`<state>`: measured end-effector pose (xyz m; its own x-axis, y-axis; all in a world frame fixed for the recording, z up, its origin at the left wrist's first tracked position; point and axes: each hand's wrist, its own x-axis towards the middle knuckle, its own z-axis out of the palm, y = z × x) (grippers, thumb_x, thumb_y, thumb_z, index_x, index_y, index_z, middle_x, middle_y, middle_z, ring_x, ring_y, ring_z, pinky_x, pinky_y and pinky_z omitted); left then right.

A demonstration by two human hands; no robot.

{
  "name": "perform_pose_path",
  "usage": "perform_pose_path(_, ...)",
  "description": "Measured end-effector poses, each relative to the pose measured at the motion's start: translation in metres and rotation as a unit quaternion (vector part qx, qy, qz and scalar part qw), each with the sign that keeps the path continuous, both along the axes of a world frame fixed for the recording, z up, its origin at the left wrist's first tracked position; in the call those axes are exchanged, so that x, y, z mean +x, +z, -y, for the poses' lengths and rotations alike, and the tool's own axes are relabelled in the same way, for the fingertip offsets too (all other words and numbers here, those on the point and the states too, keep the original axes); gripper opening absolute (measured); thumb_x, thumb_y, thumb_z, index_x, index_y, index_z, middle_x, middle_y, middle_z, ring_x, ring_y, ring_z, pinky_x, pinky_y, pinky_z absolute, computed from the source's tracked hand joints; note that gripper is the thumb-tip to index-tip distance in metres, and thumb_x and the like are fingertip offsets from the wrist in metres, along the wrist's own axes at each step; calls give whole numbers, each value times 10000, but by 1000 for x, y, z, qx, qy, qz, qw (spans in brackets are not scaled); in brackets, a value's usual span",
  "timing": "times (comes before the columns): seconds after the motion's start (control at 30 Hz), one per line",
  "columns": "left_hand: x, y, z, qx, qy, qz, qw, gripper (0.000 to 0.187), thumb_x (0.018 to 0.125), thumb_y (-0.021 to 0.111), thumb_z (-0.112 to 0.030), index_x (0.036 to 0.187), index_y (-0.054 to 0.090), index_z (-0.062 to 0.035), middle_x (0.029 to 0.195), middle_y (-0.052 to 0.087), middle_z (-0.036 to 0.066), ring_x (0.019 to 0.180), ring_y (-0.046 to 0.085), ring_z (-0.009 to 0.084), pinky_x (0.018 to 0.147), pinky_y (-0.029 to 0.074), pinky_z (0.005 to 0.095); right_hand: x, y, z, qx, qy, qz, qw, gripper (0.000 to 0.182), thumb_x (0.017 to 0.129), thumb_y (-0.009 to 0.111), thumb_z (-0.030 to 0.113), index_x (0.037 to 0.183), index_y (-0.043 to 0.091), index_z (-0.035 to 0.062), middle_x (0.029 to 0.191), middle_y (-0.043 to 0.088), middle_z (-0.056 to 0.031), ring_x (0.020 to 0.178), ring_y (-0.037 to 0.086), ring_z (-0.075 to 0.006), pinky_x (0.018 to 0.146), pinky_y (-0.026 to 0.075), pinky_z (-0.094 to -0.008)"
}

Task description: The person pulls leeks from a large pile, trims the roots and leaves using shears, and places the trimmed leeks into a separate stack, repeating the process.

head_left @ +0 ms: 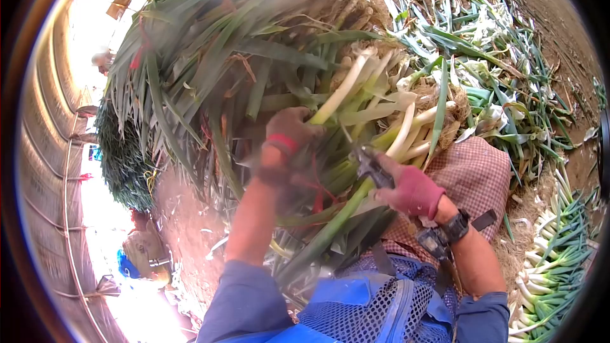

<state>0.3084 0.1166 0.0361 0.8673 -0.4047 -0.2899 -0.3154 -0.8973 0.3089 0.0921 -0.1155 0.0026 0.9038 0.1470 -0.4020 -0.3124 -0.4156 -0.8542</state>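
Observation:
My left hand, in a dark glove with a red cuff, is closed around a leek whose pale root end points up and right. My right hand, in a pink-red glove, grips a dark hand tool with a thin tip pointing up-left; its exact kind is hard to make out. Below the tool, more leeks lie across my lap, over a checked cloth. The left forearm and nearby leaves are blurred by motion.
A large heap of untrimmed leeks rises ahead and left. Cut leaves and peelings cover the ground at upper right. Trimmed leeks lie in a row at lower right. Another leek pile and a khaki bag-like object are farther left.

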Motion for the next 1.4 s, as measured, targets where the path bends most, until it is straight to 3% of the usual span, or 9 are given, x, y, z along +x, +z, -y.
perform_pose_path(0.17, -12, 83, 18, -299, 59, -124, 944, 332, 816, 844, -121, 1089, 780, 57, 903, 779, 65, 790, 674, 105, 756, 530, 268, -10, 14, 1, -21, -75, 27, 997, 923, 869, 747, 352, 1644, 314, 99, 969, 714, -317, 938, 721, -461, 876, 566, -469)
perform_pose_path(0.53, -14, 187, 30, -366, -26, -22, 930, 340, 892, 787, -149, 1154, 758, 66, 924, 762, 66, 789, 672, 102, 733, 534, 257, -31, 37, 0, 28, 4, 104, 994, 925, 862, 765, 370, 1621, 351, 42, 963, 717, -318, 938, 735, -449, 863, 567, -459)
perform_pose_path(0.83, -33, 140, 39, -379, 37, -78, 921, 332, 868, 814, -124, 1140, 764, 61, 953, 777, 70, 825, 697, 117, 785, 548, 267, 31, 14, -4, -119, 88, -16, 989, 880, 880, 689, 312, 1642, 299, 105, 1005, 743, -277, 923, 745, -412, 843, 579, -452)
perform_pose_path(0.93, -41, 116, 37, -397, 62, -117, 908, 343, 845, 833, -68, 1150, 758, 69, 970, 778, 61, 852, 697, 100, 799, 554, 258, 52, 9, 13, -177, 28, 8, 984, 813, 881, 682, 301, 1610, 375, 114, 1010, 745, -266, 924, 749, -390, 844, 585, -463)
perform_pose_path(1.03, -37, 86, 29, -395, 73, -151, 903, 362, 833, 850, -44, 1160, 752, 76, 997, 779, 56, 879, 691, 86, 819, 560, 258, 79, 4, 57, -181, -165, 36, 969, 565, 901, 655, 300, 1415, 573, 80, 1049, 756, -240, 915, 758, -353, 828, 602, -437)
perform_pose_path(1.1, -40, 77, 29, -343, 73, -100, 931, 366, 839, 852, -50, 1167, 749, 76, 1002, 782, 63, 875, 695, 88, 823, 564, 259, 76, -13, 97, -125, -296, 145, 936, 531, 946, 659, 283, 1447, 565, 132, 984, 740, -175, 828, 727, -264, 766, 608, -399)
perform_pose_path(1.23, -36, 65, 27, -416, 126, -103, 895, 310, 827, 858, -104, 1066, 781, 77, 895, 771, 39, 792, 680, 74, 762, 549, 240, 26, -18, 85, 85, -112, 138, 980, 760, 919, 712, 296, 1604, 418, 144, 995, 735, -142, 864, 721, -230, 780, 598, -378)
perform_pose_path(1.3, -29, 59, 25, -399, 136, -103, 901, 311, 849, 837, -79, 1102, 762, 84, 930, 777, 57, 819, 701, 91, 785, 560, 244, 0, 22, 47, -21, 41, 93, 995, 863, 892, 729, 345, 1635, 358, 109, 993, 749, -187, 902, 747, -309, 813, 595, -421)
perform_pose_path(1.4, -25, 51, 21, -396, 145, -101, 901, 304, 877, 811, -55, 1137, 744, 86, 963, 781, 74, 844, 719, 107, 804, 570, 247, -8, 16, 12, -94, 59, 22, 994, 902, 866, 736, 375, 1629, 350, 90, 983, 748, -243, 939, 747, -396, 858, 584, -461)
